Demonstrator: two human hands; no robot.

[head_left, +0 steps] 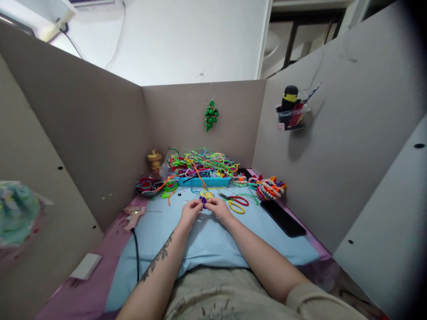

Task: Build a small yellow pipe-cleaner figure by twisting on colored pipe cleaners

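My left hand (189,212) and my right hand (217,207) meet over the light blue mat (167,231), both pinching one small pipe-cleaner craft piece (204,198) that is purple with yellow on top. The fingertips of both hands close on it from either side. Just right of my right hand lie scissors (237,202) with a red and a yellow handle. Behind the hands stands a blue tray (204,181) heaped with many-coloured pipe cleaners (202,162).
A black phone (283,218) lies at the right on the mat. Finished pipe-cleaner pieces (269,188) sit at the back right, a dark bowl (147,186) at the back left. A glue gun (134,215) with its black cord lies left. Grey partition walls enclose the desk.
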